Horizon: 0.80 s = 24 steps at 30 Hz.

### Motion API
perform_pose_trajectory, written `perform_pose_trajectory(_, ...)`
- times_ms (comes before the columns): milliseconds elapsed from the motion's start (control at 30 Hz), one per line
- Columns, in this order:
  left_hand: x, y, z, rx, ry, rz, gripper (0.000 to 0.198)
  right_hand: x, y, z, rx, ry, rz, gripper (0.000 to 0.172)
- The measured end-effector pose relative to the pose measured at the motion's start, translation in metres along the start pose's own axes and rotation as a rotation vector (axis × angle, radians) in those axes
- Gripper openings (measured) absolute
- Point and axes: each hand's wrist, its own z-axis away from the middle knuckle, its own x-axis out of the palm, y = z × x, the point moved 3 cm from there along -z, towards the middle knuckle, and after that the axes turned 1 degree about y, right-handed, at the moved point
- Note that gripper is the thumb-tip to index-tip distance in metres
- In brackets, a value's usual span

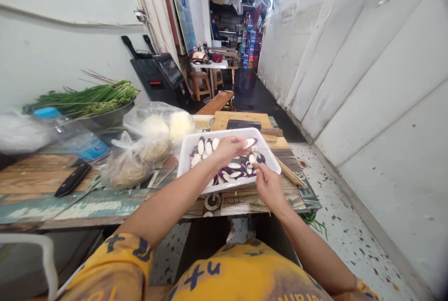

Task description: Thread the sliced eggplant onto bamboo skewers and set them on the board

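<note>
1. The tray, white and shallow, stands on the table directly before the seated person, and serves as the reference for all places below.
2. Eggplant slices, pale inside with purple skin, lie heaped inside the tray, many overlapping.
3. The left hand is above the tray, its fingers narrowed in a pinch on a single slice, held clear of the heap.
4. The right hand is at the tray's near right edge. Its thumb and fingertips are pressed together on what appears to be a thin stick; a slice shows just beyond them. Whether it is threaded cannot be told.
5. Behind the tray lies a cutting board, bearing a cleaver with a wooden handle.
6. Right of the tray, and near it, is a bundle of skewers.
7. Left of the tray sit a clear bag of pale vegetables and a knotted bag, contents indistinct.
8. Farther left of the tray are a tilted, blue-capped bottle, a black-handled knife and a metal bowl heaped with greens.
</note>
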Motion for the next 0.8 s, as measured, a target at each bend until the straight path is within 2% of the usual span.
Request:
perform_pose_trajectory(133,0.007,-0.003,0.005,-0.047,-0.119,-0.106,0.014,-0.001,0.004,-0.017,-0.009,0.023,-0.037,0.035)
perform_pose_trajectory(267,0.003,-0.003,0.004,-0.014,-0.114,-0.184,0.018,-0.008,0.005,-0.026,-0.041,0.003,0.037,0.031)
perform_pose_trajectory(400,0.005,-0.005,0.0,-0.011,-0.182,-0.252,0.018,-0.014,0.005,-0.033,-0.09,0.018,0.156,0.029)
perform_pose_trajectory(467,0.004,-0.003,-0.003,0.014,-0.164,-0.293,0.016,-0.016,0.008,-0.039,-0.092,0.047,0.156,0.03)
perform_pose_trajectory(533,0.0,0.001,-0.004,0.099,-0.106,-0.48,0.016,-0.019,0.016,-0.045,-0.056,0.109,0.132,0.03)
perform_pose_trajectory(600,-0.005,0.002,-0.005,0.181,-0.069,-0.802,0.009,-0.02,0.025,-0.05,-0.012,0.147,0.091,0.031)
perform_pose_trajectory(667,-0.01,-0.002,-0.004,0.21,-0.057,-1.076,0.018,-0.019,0.032,-0.053,0.003,0.131,0.049,0.031)
perform_pose_trajectory(733,-0.013,-0.008,-0.004,0.22,-0.033,-1.172,0.035,-0.019,0.034,-0.054,-0.013,0.097,0.028,0.03)
perform_pose_trajectory(800,-0.015,-0.013,-0.003,0.247,-0.009,-1.146,0.043,-0.019,0.034,-0.053,-0.024,0.082,0.013,0.029)
